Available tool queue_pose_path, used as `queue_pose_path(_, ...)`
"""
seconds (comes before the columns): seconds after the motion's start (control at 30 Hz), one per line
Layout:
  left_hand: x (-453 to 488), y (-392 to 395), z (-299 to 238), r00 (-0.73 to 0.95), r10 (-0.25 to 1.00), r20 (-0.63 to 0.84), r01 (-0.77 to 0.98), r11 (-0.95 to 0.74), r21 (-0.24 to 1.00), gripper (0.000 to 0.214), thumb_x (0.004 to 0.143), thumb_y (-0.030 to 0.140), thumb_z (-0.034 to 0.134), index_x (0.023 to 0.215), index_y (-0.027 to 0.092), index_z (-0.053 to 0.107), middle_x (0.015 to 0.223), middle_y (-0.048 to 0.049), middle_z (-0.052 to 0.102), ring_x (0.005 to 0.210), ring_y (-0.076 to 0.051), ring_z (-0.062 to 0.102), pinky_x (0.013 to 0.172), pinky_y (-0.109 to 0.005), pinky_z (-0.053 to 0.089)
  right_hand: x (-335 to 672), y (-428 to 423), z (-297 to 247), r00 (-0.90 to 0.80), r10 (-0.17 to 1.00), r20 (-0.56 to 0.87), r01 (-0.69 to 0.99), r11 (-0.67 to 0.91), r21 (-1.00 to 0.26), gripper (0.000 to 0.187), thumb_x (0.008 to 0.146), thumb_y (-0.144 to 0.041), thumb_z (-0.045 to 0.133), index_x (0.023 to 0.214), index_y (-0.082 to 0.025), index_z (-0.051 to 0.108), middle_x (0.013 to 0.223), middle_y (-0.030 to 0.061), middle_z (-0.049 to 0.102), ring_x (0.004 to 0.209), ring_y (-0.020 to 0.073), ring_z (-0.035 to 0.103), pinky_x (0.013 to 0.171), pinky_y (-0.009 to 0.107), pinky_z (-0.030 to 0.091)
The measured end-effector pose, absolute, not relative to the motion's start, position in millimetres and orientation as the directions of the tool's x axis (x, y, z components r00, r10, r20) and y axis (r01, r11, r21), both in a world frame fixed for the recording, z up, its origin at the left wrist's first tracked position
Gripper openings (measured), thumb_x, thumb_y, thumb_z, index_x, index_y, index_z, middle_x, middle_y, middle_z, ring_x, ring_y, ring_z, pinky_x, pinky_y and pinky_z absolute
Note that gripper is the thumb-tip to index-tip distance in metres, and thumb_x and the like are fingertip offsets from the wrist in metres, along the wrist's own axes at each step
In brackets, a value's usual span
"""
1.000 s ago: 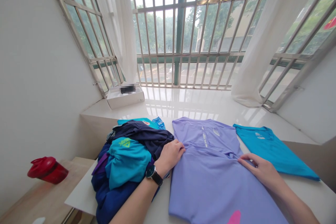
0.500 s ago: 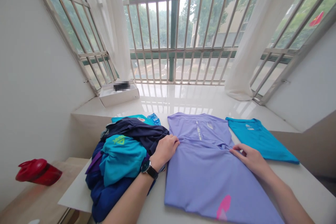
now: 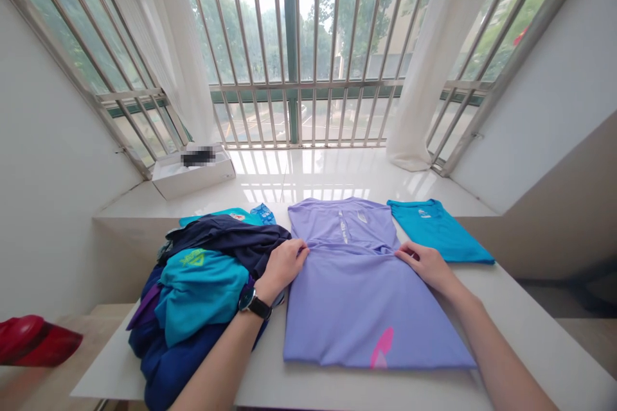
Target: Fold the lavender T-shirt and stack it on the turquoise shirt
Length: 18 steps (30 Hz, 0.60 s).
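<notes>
My left hand and right hand rest palm-down on the purple T-shirt, which lies mid-desk between them. I can't tell whether either hand grips it.

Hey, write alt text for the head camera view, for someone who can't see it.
The left hand and right hand rest on a lilac T-shirt lying on a white table. A heap of clothes lies to its left, a teal T-shirt beyond its right side, and a barred window ahead.

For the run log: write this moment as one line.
left hand: on purple shirt fold | right hand: on same fold | nearby: clothes pile, teal T-shirt
</notes>
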<state>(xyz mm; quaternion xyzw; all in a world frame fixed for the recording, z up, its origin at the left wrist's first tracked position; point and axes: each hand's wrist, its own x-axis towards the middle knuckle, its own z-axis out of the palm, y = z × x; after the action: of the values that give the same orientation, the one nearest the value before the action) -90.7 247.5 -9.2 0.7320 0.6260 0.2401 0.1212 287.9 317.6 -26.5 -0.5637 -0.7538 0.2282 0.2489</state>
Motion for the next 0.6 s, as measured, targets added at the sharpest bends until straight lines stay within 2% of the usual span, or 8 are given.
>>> queue_pose_path(0.2,-92.4,249.9,-11.8,0.209,0.939,0.274,0.752,-0.334,0.568,0.016,0.094,0.028,0.056,0.106,0.023,0.066,0.110,-0.0059,0.069,0.103,-0.022,0.065,0.093,-0.030,0.049,287.3,313.8,-21.3,-0.270,0.956,0.114,0.732,0.280,-0.621,0.041,0.084,-0.064,0.054,0.080,-0.026,0.069,0.082,0.0030,0.075,0.076,0.0227,0.067,0.071,0.033,0.049)
queue_pose_path(0.4,-88.7,257.3,-6.7,0.300,0.929,0.215,0.799,-0.368,0.475,0.018,0.094,0.028,0.059,0.108,0.022,0.067,0.109,-0.0065,0.072,0.103,-0.024,0.066,0.093,-0.032,0.049,290.5,309.3,-15.6,-0.285,0.954,0.091,0.706,0.273,-0.653,0.045,0.077,-0.066,0.062,0.091,-0.025,0.074,0.099,0.0058,0.076,0.090,0.0258,0.067,0.080,0.035,0.051)
queue_pose_path(0.5,-84.4,263.3,-2.6,0.322,0.927,0.191,0.816,-0.374,0.441,0.018,0.093,0.028,0.060,0.107,0.021,0.067,0.109,-0.0064,0.072,0.099,-0.023,0.068,0.089,-0.030,0.050,294.8,309.2,-13.2,-0.295,0.954,0.060,0.711,0.261,-0.653,0.047,0.074,-0.065,0.064,0.094,-0.024,0.076,0.100,0.0065,0.076,0.086,0.0253,0.065,0.077,0.035,0.050)
queue_pose_path(0.6,-81.2,266.5,-3.1,0.330,0.925,0.188,0.823,-0.379,0.424,0.019,0.093,0.029,0.061,0.108,0.021,0.069,0.106,-0.0065,0.073,0.096,-0.023,0.068,0.087,-0.030,0.050,297.8,309.7,-11.1,-0.307,0.952,-0.006,0.730,0.231,-0.643,0.045,0.074,-0.063,0.064,0.091,-0.023,0.076,0.090,0.0051,0.075,0.076,0.0231,0.062,0.071,0.034,0.048)
